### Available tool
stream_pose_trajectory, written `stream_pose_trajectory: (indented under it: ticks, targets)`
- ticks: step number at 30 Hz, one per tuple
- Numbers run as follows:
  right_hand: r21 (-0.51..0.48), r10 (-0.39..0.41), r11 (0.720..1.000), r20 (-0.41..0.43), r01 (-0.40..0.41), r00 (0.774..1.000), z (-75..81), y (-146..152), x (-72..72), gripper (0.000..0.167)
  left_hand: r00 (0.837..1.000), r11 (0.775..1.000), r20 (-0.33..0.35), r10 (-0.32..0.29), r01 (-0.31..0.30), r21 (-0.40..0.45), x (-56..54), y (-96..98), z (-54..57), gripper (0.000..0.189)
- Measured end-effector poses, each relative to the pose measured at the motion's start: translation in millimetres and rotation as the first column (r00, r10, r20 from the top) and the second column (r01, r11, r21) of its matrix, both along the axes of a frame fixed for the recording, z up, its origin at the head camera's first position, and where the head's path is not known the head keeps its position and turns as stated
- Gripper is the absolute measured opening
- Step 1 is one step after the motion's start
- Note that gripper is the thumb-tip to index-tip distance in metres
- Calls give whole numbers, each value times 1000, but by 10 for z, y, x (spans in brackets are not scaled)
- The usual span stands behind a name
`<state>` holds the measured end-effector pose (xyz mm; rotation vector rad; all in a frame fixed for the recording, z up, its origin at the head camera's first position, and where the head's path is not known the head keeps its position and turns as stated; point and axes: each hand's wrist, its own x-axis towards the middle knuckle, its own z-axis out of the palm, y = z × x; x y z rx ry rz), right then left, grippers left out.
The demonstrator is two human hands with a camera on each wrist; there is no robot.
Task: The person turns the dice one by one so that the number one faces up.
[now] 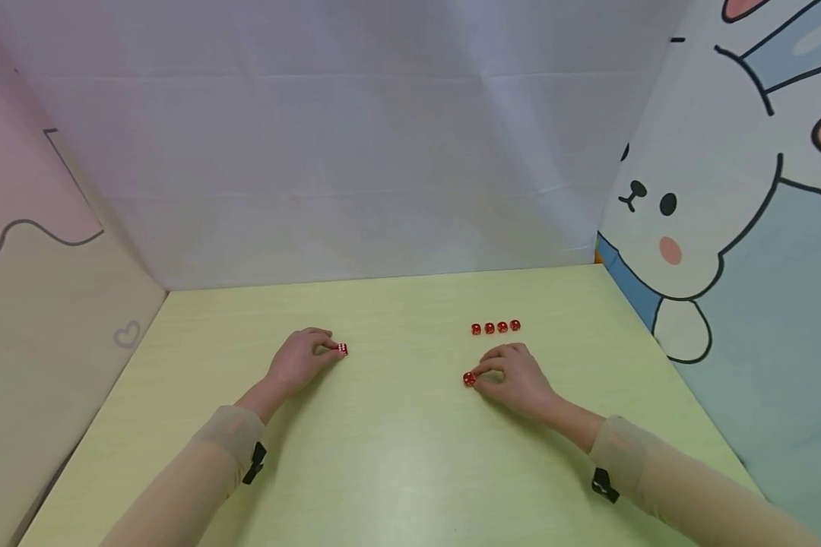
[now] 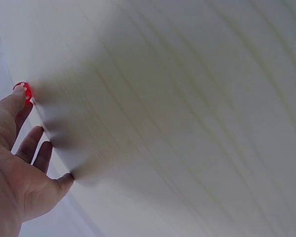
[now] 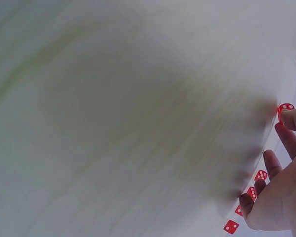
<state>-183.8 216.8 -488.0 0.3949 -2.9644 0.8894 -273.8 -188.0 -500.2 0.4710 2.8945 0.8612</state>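
Observation:
Over the left half of the table, my left hand (image 1: 302, 360) pinches a red die (image 1: 343, 349) with white pips between thumb and index finger. The left wrist view shows the same die (image 2: 27, 93) at the fingertips, with the other fingers spread apart near the tabletop. On the right, my right hand (image 1: 516, 380) pinches another red die (image 1: 469, 379) by its near side. Thumb and index finger cover part of that die (image 3: 287, 107) in the right wrist view. Just beyond the right hand, several red dice (image 1: 496, 327) form a short, slightly spaced row.
A pale yellow wood-grain table (image 1: 390, 456) lies under both hands. White cloth (image 1: 356, 175) stands along its back edge. Printed panels flank it, with a cartoon rabbit (image 1: 698, 197) on the right and a pink and cream panel (image 1: 48, 319) on the left.

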Motion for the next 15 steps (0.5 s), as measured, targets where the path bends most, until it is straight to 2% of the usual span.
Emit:
stream_pose_trajectory:
  ticks: [10, 15]
  targets:
    - [49, -6, 999, -35, 8, 999, -18, 17, -1, 11, 1000, 1000, -6, -8, 8, 7, -26, -2, -14, 21]
    - [47, -7, 999, -43, 9, 999, -52, 21, 5, 12, 1000, 1000, 19, -1, 1, 11, -16, 2, 3, 23]
